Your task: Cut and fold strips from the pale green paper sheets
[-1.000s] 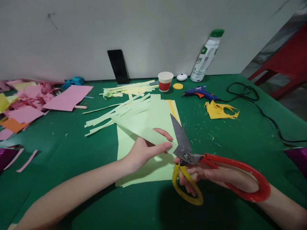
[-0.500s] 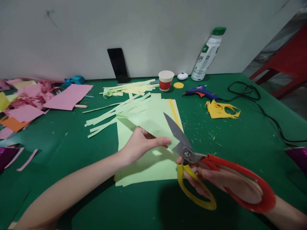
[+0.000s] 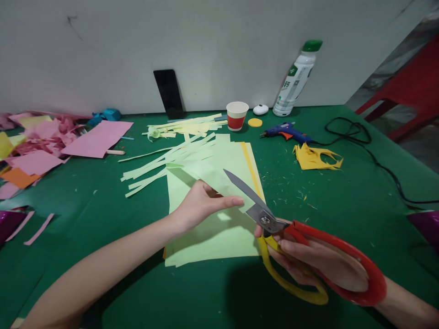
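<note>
My left hand (image 3: 202,205) pinches a piece of light green paper (image 3: 222,187) between thumb and fingers, raised over a stack of light green sheets (image 3: 212,246). My right hand (image 3: 305,258) grips large scissors (image 3: 265,221) with one red and one yellow handle loop. The scissors' blades point up and left, meeting the right end of the held paper beside my left thumb. Cut light green strips (image 3: 154,167) lie at the stack's upper left. Part of the lower blade is hidden behind the paper.
Pink paper scraps (image 3: 51,137) are heaped at left. Along the wall stand a black phone (image 3: 168,93), a paper cup (image 3: 237,116) and a leaning bottle (image 3: 297,84). A blue glue gun (image 3: 286,132) with a black cord and a yellow paper scrap (image 3: 315,157) lie at right.
The scissors' blades have come closer together and their tip has swung down and left. The yellow loop has moved right, toward the red one. My left hand is almost still.
</note>
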The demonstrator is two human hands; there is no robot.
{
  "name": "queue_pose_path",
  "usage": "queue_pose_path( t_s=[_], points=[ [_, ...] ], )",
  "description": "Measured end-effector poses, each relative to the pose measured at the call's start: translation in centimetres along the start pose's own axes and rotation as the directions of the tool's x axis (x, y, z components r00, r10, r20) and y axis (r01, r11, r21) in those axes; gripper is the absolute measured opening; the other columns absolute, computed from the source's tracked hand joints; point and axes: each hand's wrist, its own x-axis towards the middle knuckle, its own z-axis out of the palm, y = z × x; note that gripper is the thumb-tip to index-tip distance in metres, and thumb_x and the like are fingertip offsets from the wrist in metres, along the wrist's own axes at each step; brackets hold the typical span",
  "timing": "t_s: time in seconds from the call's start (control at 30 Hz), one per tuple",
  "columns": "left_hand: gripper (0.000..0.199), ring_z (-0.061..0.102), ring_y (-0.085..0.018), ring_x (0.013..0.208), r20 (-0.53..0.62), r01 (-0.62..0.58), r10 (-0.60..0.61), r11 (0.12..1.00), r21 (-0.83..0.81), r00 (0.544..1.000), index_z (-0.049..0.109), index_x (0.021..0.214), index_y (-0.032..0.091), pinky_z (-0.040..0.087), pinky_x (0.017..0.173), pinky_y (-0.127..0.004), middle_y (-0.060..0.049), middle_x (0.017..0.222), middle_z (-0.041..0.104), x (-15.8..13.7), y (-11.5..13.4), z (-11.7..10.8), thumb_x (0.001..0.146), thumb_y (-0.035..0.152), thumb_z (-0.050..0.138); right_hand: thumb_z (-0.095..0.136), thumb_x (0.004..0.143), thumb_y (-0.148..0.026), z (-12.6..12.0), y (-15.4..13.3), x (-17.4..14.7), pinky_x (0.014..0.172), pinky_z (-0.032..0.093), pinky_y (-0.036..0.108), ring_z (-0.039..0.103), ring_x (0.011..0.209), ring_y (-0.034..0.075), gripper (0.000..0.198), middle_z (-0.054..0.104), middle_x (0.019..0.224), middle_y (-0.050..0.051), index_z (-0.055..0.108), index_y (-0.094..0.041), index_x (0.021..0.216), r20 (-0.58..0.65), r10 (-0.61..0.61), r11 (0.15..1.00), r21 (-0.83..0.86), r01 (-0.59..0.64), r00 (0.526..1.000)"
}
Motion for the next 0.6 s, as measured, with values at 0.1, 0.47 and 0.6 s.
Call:
queue_pose_path(
  t_s=[0.1, 0.47, 0.6],
  points=[
    [0.023, 0.059, -0.017, 0.073, 0.012, 0.007, -0.007, 0.999, 0.035, 1.000, 0.064, 0.076, 0.015, 0.044, 0.057, -0.025, -0.003, 0.067, 0.064, 0.2, -0.2, -0.3, 0.064, 0.034, 0.069, 0.050, 0.078, -0.048, 0.4, -0.5, 0.0, 0.042, 0.029, 0.015, 0.031, 0.047, 0.004, 0.039, 0.040, 0.066, -0.004, 0.047, -0.030, 0.112, -0.009, 0.024, 1.000, 0.001, -0.024, 1.000],
    [0.029, 0.048, -0.009, 0.048, 0.324, -0.460, 0.327, 0.632, 0.623, 0.888, 0.054, 0.056, 0.014, 0.037, 0.047, -0.021, 0.001, 0.051, 0.055, 0.0, 2.8, -2.3, 0.072, 0.037, 0.061, 0.048, 0.074, -0.030, -0.3, -2.2, 0.1, 0.046, 0.040, 0.021, 0.049, 0.049, 0.008, 0.019, 0.051, 0.071, 0.002, 0.057, -0.015, 0.068, 0.117, -0.186, 0.979, -0.060, 0.194, 0.975],
    [0.018, 0.056, -0.018, 0.084, 0.339, -0.574, 0.699, 0.123, 0.810, 0.629, 0.058, 0.085, 0.017, 0.044, 0.075, -0.033, -0.007, 0.088, 0.064, -0.2, 3.6, -3.2, 0.075, 0.032, 0.059, 0.046, 0.076, -0.029, -0.3, -2.5, 0.0, 0.049, 0.041, 0.023, 0.049, 0.047, 0.008, 0.018, 0.052, 0.068, 0.001, 0.057, -0.015, 0.075, 0.158, -0.179, 0.977, -0.090, 0.194, 0.971]
  ],
)
